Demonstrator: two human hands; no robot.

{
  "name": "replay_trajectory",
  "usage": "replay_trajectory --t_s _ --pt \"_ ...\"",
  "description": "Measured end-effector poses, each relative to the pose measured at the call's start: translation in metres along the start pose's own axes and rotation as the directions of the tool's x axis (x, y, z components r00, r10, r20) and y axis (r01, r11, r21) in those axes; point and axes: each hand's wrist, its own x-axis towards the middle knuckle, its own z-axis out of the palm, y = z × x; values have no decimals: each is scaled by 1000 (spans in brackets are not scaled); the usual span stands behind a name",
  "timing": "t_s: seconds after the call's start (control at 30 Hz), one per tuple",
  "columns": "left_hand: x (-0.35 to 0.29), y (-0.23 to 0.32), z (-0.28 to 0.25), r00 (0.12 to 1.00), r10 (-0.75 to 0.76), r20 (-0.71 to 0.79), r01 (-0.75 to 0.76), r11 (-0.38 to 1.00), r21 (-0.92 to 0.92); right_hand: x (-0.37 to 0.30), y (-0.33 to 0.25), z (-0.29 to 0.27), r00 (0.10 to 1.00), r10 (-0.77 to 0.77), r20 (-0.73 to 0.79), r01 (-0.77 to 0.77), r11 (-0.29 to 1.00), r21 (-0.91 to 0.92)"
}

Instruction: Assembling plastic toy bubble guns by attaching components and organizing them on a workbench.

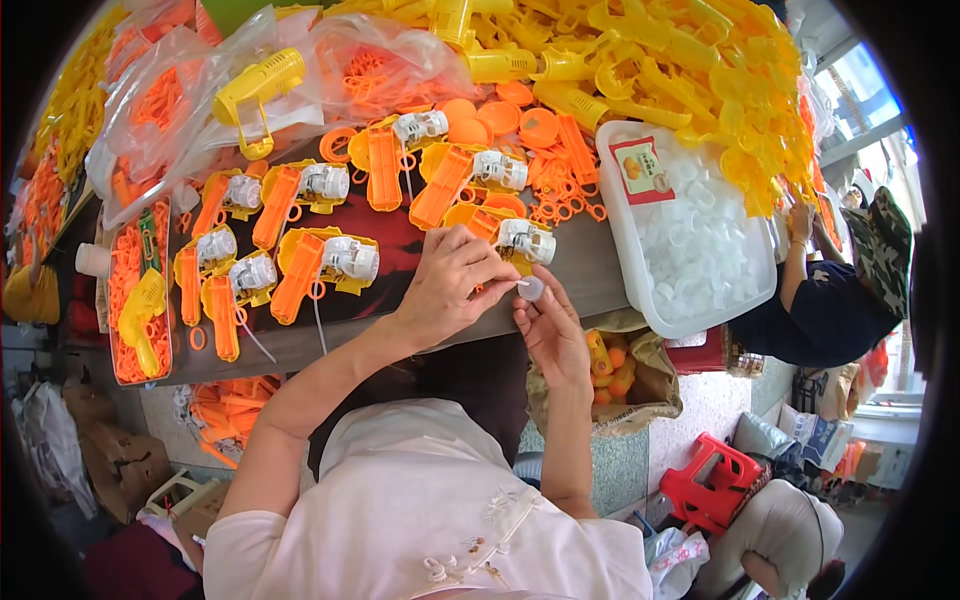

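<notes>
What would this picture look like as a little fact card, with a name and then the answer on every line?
Left hand: pinches a thin white strand
Right hand: holds a small round translucent white cap
Between them: strand's end meets the cap; whether they are joined is too small to tell
Table, left and middle: orange-and-yellow plastic toy housings with white mechanisms
Table, right: white rectangular plastic tub of translucent white plastic pieces
Table, back: heap of shiny yellow plastic parts
</notes>
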Motion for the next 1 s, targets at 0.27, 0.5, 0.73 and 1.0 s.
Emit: replay_trajectory --t_s 0.27,0.5,0.73,1.0 --pt "0 1 3 1000 28 14 -28 999 30 -2 2 0 999 -37 -6 37 996 -87" --pt "-1 5 5 1000 30 0 -30 996 85 -7 -1 2 995 -98 -34 90 980 -175" --pt "-2 6 6 999 29 -19 -28 998 55 -7 -1 -1 995 -94 -17 90 982 -165" --pt "-3 6 8 999 32 -9 -32 997 67 -8 2 1 997 -79 -17 75 985 -155"
